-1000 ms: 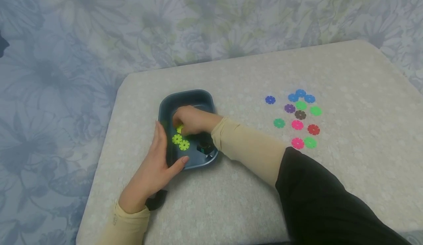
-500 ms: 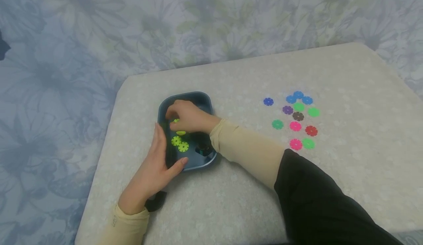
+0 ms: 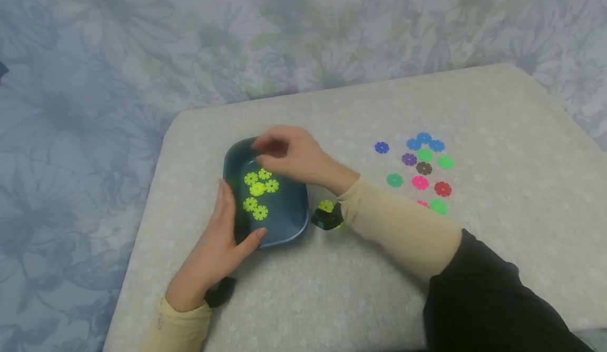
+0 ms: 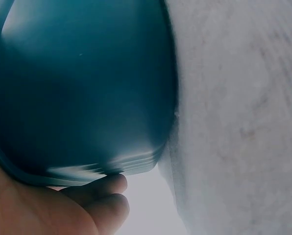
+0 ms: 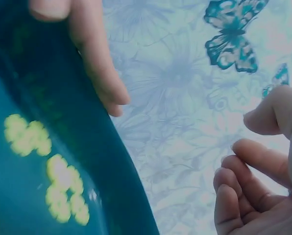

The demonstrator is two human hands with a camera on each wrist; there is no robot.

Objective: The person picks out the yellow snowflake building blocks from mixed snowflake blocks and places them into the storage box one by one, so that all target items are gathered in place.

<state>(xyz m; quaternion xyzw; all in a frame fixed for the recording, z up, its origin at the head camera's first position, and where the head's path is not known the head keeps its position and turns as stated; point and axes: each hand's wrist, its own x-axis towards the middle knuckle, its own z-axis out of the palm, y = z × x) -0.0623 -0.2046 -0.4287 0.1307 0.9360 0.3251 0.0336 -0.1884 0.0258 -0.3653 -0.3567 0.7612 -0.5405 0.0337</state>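
A dark blue rectangular tray (image 3: 286, 223) stands on the table with several yellow-green notched discs (image 3: 257, 188) lying inside it. My left hand (image 3: 208, 254) holds the tray at its left near corner, thumb over the rim and fingers along the outer wall. In the left wrist view, fingertips (image 4: 111, 196) press against that outer wall (image 4: 87, 98). Above the far right part of the tray is my right hand (image 3: 299, 154), fingers loosely curled. The right wrist view shows a gap between its thumb and fingers (image 5: 254, 181), with nothing held.
Yellow-green discs (image 3: 325, 205) lie right of the tray, partly hidden by the dark wrist camera (image 3: 327, 218). Farther right, several blue, purple, green, brown, pink and red discs (image 3: 420, 182) are spread on the cloth-covered table (image 3: 360, 289). A floral wall (image 3: 303, 36) rises behind.
My right hand has let go of a yellow-green disc, risen from the tray and shifted right. More discs in the tray and beside it are uncovered. The left hand stays on the tray.
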